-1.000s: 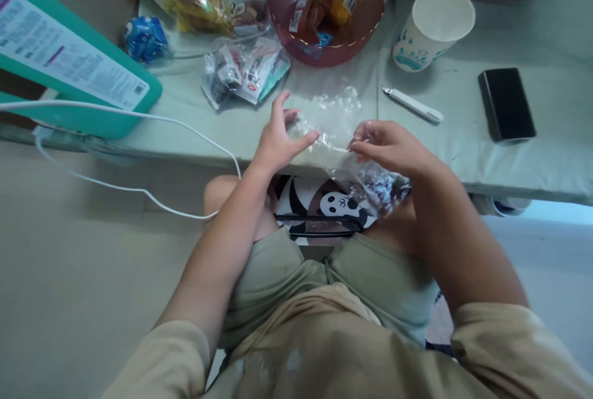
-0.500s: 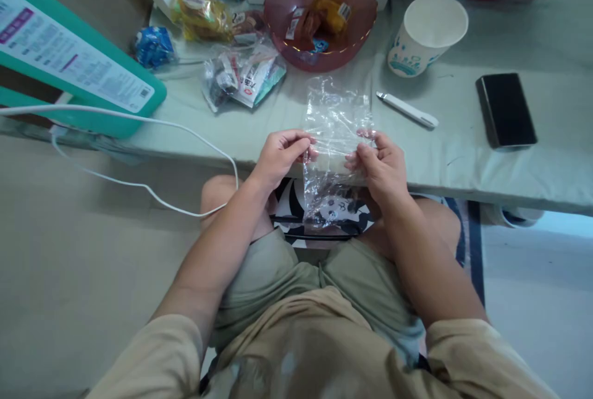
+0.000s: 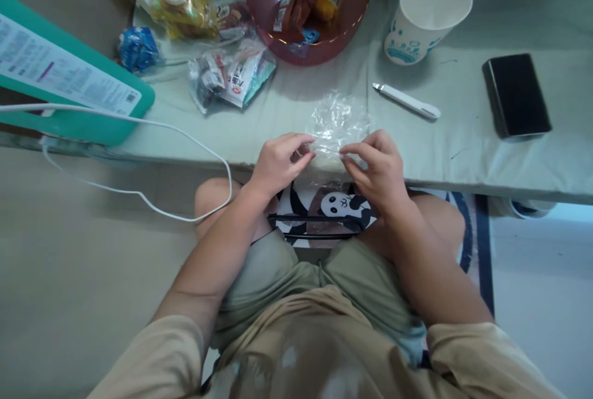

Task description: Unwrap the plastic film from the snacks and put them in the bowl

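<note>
A clear plastic bag [image 3: 339, 122] lies crumpled and flat on the pale green table [image 3: 463, 139], right at its front edge. My left hand [image 3: 278, 161] pinches the bag's near left edge between thumb and fingers. At the near right edge, my right hand [image 3: 375, 167] grips the same bag. Both hands sit at the table's front edge, above my lap, where a panda-print item [image 3: 340, 207] shows.
Behind the bag stand a reddish bowl [image 3: 259, 10] of wrapped snacks, a paper cup [image 3: 428, 16], a white pen [image 3: 407, 101] and a black phone [image 3: 516, 95]. Snack packets [image 3: 229, 71] lie at the left, near a teal box [image 3: 69, 87] and a white cable [image 3: 139, 124].
The bag was held upright and stretched between my hands; now it is down on the table, folded shorter, with both hands closer together at its near edge.
</note>
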`<move>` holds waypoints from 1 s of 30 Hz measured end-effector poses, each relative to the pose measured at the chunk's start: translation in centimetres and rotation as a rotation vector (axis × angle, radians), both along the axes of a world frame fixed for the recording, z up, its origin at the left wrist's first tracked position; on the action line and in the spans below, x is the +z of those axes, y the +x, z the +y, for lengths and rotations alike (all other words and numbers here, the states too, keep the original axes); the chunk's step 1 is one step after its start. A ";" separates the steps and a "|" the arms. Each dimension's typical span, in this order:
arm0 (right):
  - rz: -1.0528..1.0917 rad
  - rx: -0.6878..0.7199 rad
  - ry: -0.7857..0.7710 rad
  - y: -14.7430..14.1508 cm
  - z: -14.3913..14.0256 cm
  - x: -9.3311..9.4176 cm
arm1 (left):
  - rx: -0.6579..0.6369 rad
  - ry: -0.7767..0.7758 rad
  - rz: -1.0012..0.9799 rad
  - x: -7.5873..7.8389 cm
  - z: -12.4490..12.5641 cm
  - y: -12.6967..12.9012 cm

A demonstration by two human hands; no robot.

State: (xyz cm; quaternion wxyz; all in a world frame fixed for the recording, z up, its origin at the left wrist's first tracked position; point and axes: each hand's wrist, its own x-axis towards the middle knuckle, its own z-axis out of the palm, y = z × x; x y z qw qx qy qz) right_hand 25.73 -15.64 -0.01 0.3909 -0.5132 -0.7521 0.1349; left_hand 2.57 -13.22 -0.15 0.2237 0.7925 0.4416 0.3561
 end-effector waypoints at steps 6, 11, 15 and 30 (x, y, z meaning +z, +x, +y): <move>0.252 0.119 -0.133 -0.3 -1.2 2.4 | -0.081 0.014 -0.181 1.7 -0.4 -0.1; 0.806 0.004 -0.566 -0.5 -1.9 3.0 | -0.189 -0.656 -0.422 2.7 -0.9 0.8; 0.950 0.030 -0.687 -0.5 -1.2 2.4 | 0.014 -0.873 -0.647 1.3 0.2 1.7; 0.860 0.125 -0.785 0.8 0.0 1.9 | -0.021 -0.997 -0.671 1.6 0.8 1.1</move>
